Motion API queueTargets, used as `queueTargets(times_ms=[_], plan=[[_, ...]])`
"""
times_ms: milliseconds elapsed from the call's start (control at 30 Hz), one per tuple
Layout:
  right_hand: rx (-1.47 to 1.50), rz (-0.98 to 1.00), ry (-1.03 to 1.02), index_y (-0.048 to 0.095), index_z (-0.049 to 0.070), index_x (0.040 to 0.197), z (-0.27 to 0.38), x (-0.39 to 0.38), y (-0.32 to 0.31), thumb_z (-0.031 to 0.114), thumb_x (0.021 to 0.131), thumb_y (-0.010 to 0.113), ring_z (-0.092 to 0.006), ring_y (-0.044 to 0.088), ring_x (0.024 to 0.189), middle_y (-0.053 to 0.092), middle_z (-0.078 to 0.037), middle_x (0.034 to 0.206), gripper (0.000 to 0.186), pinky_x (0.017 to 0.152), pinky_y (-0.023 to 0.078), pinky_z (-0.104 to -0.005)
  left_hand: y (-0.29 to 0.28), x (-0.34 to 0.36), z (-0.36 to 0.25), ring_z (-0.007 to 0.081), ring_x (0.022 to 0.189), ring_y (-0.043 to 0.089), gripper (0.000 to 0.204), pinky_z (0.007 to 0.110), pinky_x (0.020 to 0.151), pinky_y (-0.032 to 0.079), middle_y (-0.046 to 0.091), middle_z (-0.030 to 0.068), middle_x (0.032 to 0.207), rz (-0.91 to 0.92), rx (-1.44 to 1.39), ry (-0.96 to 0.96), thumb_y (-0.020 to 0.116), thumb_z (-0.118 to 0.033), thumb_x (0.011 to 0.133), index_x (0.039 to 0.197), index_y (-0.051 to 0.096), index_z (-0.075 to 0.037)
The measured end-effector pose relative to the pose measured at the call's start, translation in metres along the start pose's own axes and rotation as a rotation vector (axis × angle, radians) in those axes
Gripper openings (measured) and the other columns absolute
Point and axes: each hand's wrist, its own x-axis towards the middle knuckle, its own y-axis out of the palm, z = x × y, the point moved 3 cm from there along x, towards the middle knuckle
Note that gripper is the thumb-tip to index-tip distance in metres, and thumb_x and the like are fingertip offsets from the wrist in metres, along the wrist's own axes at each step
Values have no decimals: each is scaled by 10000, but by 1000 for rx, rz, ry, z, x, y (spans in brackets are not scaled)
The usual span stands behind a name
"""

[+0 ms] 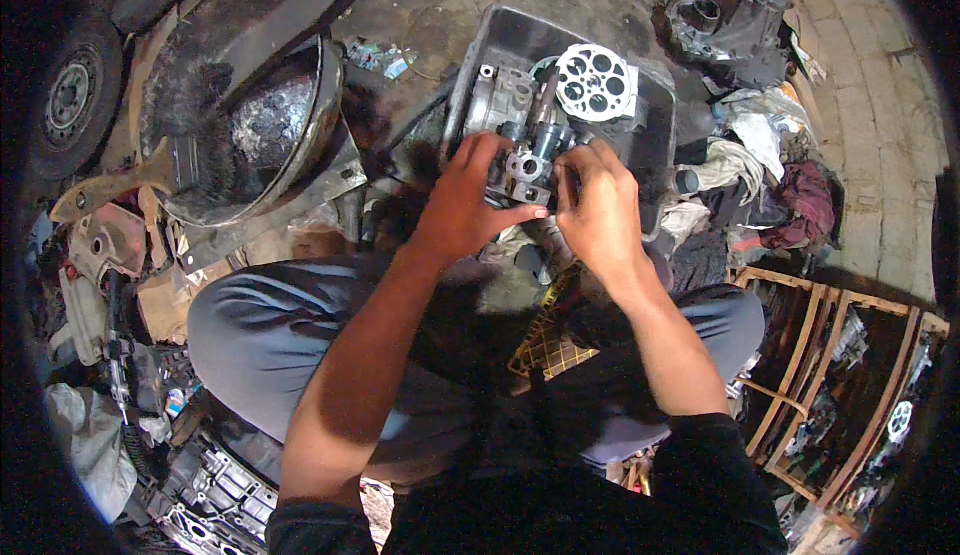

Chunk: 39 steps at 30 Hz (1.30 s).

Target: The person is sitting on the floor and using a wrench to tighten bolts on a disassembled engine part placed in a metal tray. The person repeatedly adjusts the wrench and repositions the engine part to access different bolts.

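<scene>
A grey metal machine part with a slim upright shaft sits between my hands, over the near side of a black plastic tub. My left hand grips its left side, thumb stretched along the near edge. On the other side, the bent fingers of my right hand close round its right edge. Just beyond, a round silvery plate with several holes rests in the tub. A grey metal casing lies to its left. My fingers partly cover the held part's sides and underside.
At the left stand a big blackened metal basin and a wheel. An engine block lies lower left. Rags and a greasy engine casing are at the right, above a wooden rack holding metal parts.
</scene>
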Motion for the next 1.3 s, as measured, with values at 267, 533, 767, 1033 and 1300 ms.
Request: queueTargets(times_ms=[267, 533, 767, 1033, 1300], plan=[[143, 41, 7, 681, -35, 900, -6, -9, 6, -34, 861, 672, -463, 671, 871, 671, -239, 934, 41, 786, 533, -519, -2, -1, -3, 407, 1264, 565, 880, 472, 1074, 464, 574, 207, 1322, 20, -15, -33, 976, -322, 657, 1340, 509, -23], [145, -2, -12, 689, -30, 904, -7, -14, 4, 16, 890, 674, -452, 673, 853, 650, -221, 924, 51, 778, 527, -520, -3, -1, -2, 393, 1254, 573, 880, 461, 1072, 462, 578, 203, 1309, 33, -24, -12, 977, -324, 658, 1338, 507, -21], [36, -14, -96, 682, -13, 911, -11, -12, 3, 11, 869, 686, -436, 666, 841, 637, -206, 921, 48, 776, 528, -520, -1, -2, -5, 387, 1229, 584, 889, 458, 1060, 470, 582, 195, 1296, -2, 1, 14, 978, -329, 664, 1350, 498, -30], [-181, 72, -296, 650, 3, 879, -12, 2, -2, 14, 740, 724, -403, 659, 898, 629, -185, 943, 157, 773, 522, -509, 1, -2, -1, 399, 1221, 595, 895, 467, 1048, 481, 591, 209, 1295, -41, 27, 77, 980, -350, 666, 1348, 497, -29], [-260, 61, -238, 647, 0, 887, -16, 5, -12, 2, 741, 715, -414, 660, 887, 622, -189, 937, 161, 795, 547, -517, 4, -2, -3, 396, 1236, 589, 875, 464, 1058, 477, 586, 215, 1300, -24, 68, 72, 977, -360, 677, 1328, 506, -14]])
